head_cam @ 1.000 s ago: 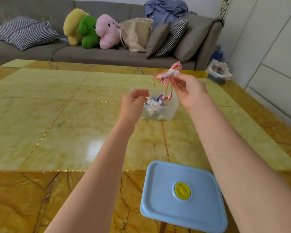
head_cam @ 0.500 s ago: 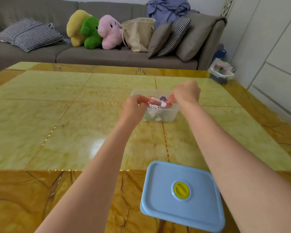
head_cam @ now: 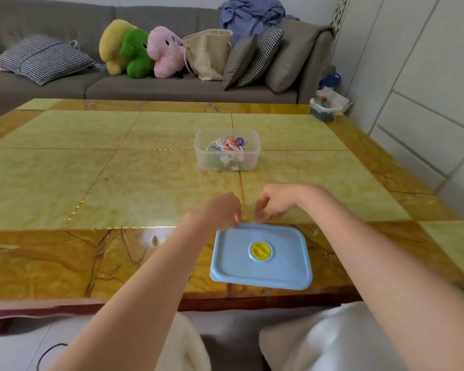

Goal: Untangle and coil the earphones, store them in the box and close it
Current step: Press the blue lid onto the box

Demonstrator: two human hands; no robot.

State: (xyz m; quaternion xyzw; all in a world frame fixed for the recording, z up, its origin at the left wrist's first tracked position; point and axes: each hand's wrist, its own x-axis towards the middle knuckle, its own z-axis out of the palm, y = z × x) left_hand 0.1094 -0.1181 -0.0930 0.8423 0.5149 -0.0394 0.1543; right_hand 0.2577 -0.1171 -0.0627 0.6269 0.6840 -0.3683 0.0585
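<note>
Clear plastic box (head_cam: 227, 153) standing open mid-table, slightly toward the far edge, on the green marble inlay of the table (head_cam: 65, 167). Inside it, coiled earphones (head_cam: 229, 144): a red-and-white striped bundle on top, white cable beside it, something purple and blue behind. Pale blue lid (head_cam: 260, 259) with a round yellow valve (head_cam: 260, 251) lying flat near the near edge, well apart from the box, on the amber marble border.

Left hand (head_cam: 217, 211) lowered at the lid's far left corner, fingers curled downward, fingertips at the rim; possibly pinching the edge, though motion blur prevents telling a grip from a mere touch. Right hand (head_cam: 276, 200) just beside it, above the lid's far edge, fingers loosely curled and pointing down, holding nothing visible, apparently short of the lid.

Beyond the far edge, a grey sofa (head_cam: 172, 87) carrying a checked cushion (head_cam: 42, 58), yellow, green and pink plush toys (head_cam: 142, 52), a beige tote bag (head_cam: 208, 53) and more cushions. Small storage bin (head_cam: 327, 107) off the far right corner.
</note>
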